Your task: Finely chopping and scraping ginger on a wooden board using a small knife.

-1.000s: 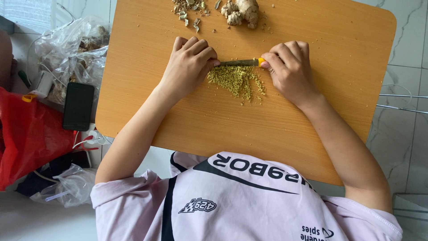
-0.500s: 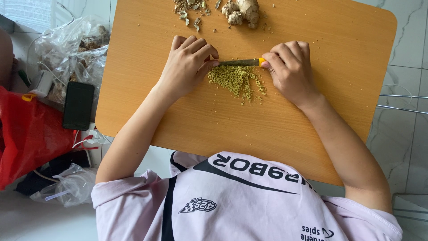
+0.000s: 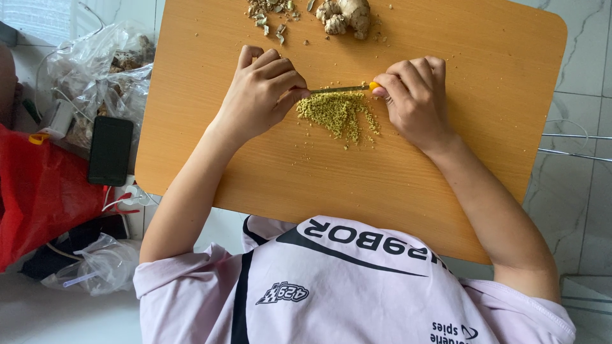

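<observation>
- Lying flat and filling most of the view: 1 wooden board [image 3: 446, 191], light brown with rounded corners, taken here as the landmark
- Resting near the middle of the board: 1 small heap of finely minced yellow ginger [image 3: 338, 111], crumbs trailing toward the near edge
- Lying across the far side of that heap: 1 knife [image 3: 341, 90] with a thin blade and a yellow-orange handle end
- Pressing down on the blade's tip end, at the board's middle: left hand [image 3: 261, 89], fingers curled and bunched over the metal, pinching it narrowly
- Closing around the handle, on the other side of the heap: right hand [image 3: 414, 95], fist wrapped tight so only a sliver of handle is showing
- Sitting at the board's far edge, well apart from the hands: 1 knobbly ginger root [image 3: 347, 14], unpeeled
- Scattering just beside the root, along the same far edge: peel scraps [image 3: 268, 13]
- Lying off the board's left side: 1 dark phone [image 3: 110, 150], face up
- Bunching beyond the phone, further from the board: 1 clear plastic bag [image 3: 95, 70] and 1 red bag [image 3: 38, 191]
- Crossing the board's near edge: pale pink shirt [image 3: 344, 293] with dark trim, both forearms reaching out from it
</observation>
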